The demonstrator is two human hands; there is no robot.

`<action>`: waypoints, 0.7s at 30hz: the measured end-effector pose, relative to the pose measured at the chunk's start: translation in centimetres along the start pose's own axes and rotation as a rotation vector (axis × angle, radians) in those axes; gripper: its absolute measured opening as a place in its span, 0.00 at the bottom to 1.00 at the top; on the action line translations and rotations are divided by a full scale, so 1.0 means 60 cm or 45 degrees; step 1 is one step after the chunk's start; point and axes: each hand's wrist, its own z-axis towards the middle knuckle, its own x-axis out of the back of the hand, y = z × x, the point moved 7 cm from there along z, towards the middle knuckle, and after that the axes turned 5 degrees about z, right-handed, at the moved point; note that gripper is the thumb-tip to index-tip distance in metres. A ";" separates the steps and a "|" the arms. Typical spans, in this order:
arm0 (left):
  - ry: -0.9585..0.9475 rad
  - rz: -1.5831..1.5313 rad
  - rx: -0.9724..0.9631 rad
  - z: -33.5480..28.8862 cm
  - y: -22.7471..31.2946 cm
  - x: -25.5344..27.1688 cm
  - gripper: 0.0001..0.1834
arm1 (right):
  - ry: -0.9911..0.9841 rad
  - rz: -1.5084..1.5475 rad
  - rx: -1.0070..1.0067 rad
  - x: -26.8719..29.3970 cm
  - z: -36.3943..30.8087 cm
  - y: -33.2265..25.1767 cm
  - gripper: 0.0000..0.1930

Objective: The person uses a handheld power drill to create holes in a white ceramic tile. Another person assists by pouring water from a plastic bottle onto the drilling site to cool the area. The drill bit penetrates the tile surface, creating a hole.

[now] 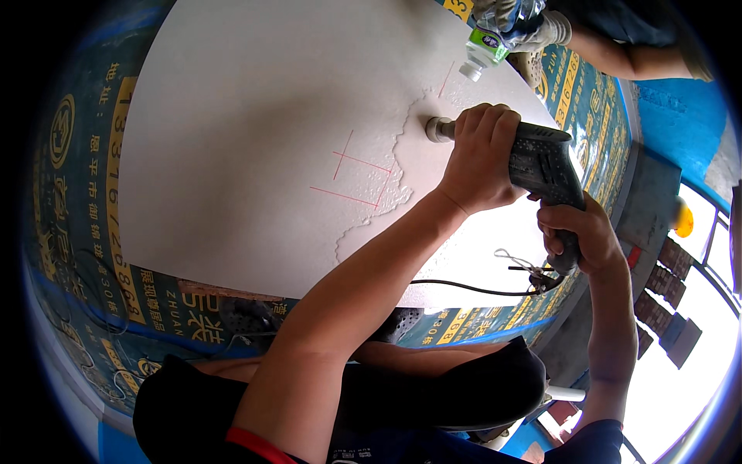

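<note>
A grey, white-speckled power drill lies level above a large white slab, nose to the left. My left hand is wrapped round the front of its body. My right hand grips the rear handle; its trigger finger is partly hidden. A short round core bit on the drill meets the slab's wet surface, or nearly so; I cannot tell which. Water spreads around it with a ragged edge. Red marking lines cross the slab left of the bit.
At the top right, another person's gloved hand holds a clear bottle tilted over the slab, white cap downward. The drill's black cord runs along the slab's near edge. Printed green sheeting covers the floor. Brick stacks stand far right.
</note>
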 end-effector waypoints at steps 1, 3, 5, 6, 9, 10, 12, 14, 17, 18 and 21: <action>-0.004 0.000 0.000 0.000 0.000 -0.001 0.48 | -0.001 -0.001 -0.001 0.002 0.001 0.002 0.16; -0.012 0.000 -0.002 0.001 0.001 -0.003 0.48 | -0.002 0.002 -0.001 0.004 0.000 0.003 0.16; -0.011 -0.003 -0.004 0.002 0.002 -0.004 0.48 | -0.003 0.009 -0.002 0.005 0.000 0.003 0.17; -0.010 -0.003 -0.006 0.001 0.002 -0.004 0.48 | -0.001 0.012 -0.005 0.006 0.000 0.005 0.17; -0.010 0.009 -0.008 -0.001 0.002 -0.004 0.48 | 0.003 0.016 -0.013 0.008 0.002 0.010 0.18; -0.012 -0.001 0.003 -0.001 0.001 -0.005 0.47 | 0.002 0.014 -0.014 0.008 0.003 0.010 0.18; -0.014 -0.025 0.024 -0.002 0.001 -0.007 0.46 | -0.002 0.019 -0.016 0.009 0.003 0.012 0.19; -0.025 -0.021 0.024 -0.003 0.002 -0.008 0.46 | -0.012 0.033 -0.016 0.010 0.004 0.014 0.20; -0.042 0.006 0.003 -0.004 0.005 -0.007 0.47 | 0.004 0.033 -0.027 0.014 0.004 0.021 0.21; -0.048 0.019 -0.008 -0.004 0.006 -0.006 0.47 | 0.004 0.031 -0.020 0.014 0.003 0.022 0.21; -0.034 0.027 -0.020 -0.003 0.009 -0.006 0.47 | -0.004 0.026 -0.005 0.016 0.005 0.026 0.20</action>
